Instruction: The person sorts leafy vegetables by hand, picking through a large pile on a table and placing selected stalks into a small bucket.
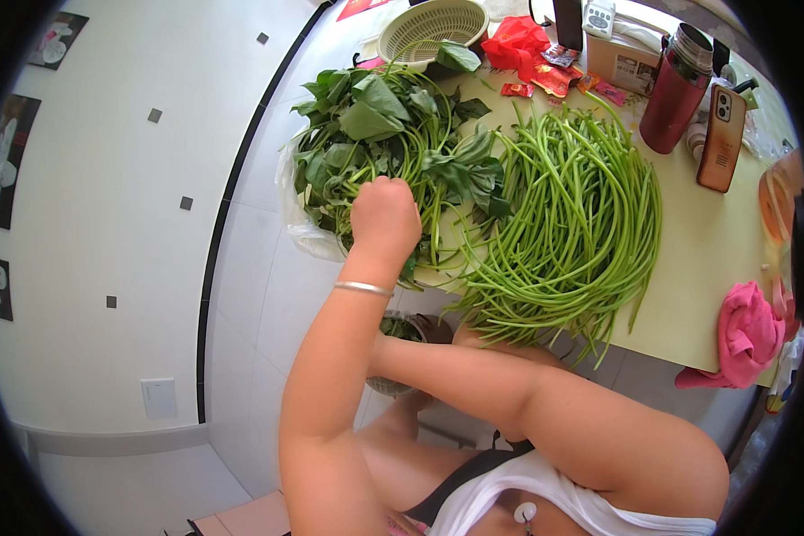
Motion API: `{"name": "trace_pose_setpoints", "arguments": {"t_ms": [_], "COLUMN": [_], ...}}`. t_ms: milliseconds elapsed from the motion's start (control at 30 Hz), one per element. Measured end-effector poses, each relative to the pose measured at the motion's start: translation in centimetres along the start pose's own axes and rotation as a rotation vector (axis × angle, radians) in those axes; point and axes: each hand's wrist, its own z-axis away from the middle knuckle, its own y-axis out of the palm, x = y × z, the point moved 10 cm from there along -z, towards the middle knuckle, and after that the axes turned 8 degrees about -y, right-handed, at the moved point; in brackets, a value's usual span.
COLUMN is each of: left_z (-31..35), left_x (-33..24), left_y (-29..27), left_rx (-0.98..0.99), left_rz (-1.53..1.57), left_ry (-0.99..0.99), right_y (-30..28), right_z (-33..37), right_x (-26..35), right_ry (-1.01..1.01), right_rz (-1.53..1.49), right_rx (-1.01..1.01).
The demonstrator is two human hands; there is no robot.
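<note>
My left hand [385,214], a band round its wrist, is closed at the near side of a heap of leafy green stems [371,112]. Its fingers are curled into the greens, and their tips are hidden. The heap lies on a clear plastic bag [308,234] at the table's left end. To its right spreads a big pile of long, leafless green stems [576,214], some hanging over the near edge. My right forearm [447,368] crosses leftward below the table edge and passes behind my left forearm, which hides my right hand. Beside that wrist stands a bin with leaves [400,330].
On the yellowish table [688,259] are a pale strainer basket [433,34], a red plastic bag [515,43], small wrappers [554,79], a dark red thermos [677,89], a propped phone [722,138] and a pink cloth [743,330]. A white wall [134,223] is at left.
</note>
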Motion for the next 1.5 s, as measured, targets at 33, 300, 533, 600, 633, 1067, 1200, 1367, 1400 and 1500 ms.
{"name": "trace_pose_setpoints", "arguments": {"t_ms": [33, 300, 533, 600, 633, 1067, 1200, 1367, 1400, 1500], "left_z": [0.1, -2.8, -2.6, -3.6, -4.1, -5.3, -4.8, -3.5, -3.0, -1.7], "left_x": [1.5, 0.9, 9.1, 9.7, 9.9, 14.5, 14.3, 12.5, 12.5, 12.2], "left_y": [1.0, 2.0, -0.4, -1.2, -2.3, -9.3, -9.1, -7.0, -6.4, -4.5], "left_rx": [0.043, 0.09, 0.27, 0.433, 0.451, 0.301, 0.363, 0.564, 0.567, 0.561], "left_rz": [-0.146, -0.14, 1.113, 1.251, 1.334, 1.246, 1.184, 1.27, 1.323, 1.435], "left_ry": [-0.072, -0.091, -0.487, -0.571, -0.541, -0.53, -0.576, -0.646, -0.671, -0.722], "right_y": [-0.8, -3.3, -3.3, -3.6, -3.6, -10.1, -15.8, -16.0, -16.5, -17.3], "right_z": [-0.1, 0.8, 1.1, 1.3, 1.1, -1.0, 0.4, 2.0, 2.7, 4.0], "right_x": [1.5, 1.6, 3.4, 2.7, 2.6, 1.1, -0.8, -3.5, -3.8, -5.0], "right_ry": [0.013, 0.129, 0.186, 0.208, 0.212, 0.307, 0.308, 0.449, 0.471, 0.492], "right_rz": [-0.086, -0.071, 0.026, 0.018, 0.014, -0.203, -0.472, -1.031, -1.043, -1.107], "right_rx": [0.044, 0.312, 0.474, 0.454, 0.445, -0.158, -0.616, -0.839, -0.931, -1.151]}}
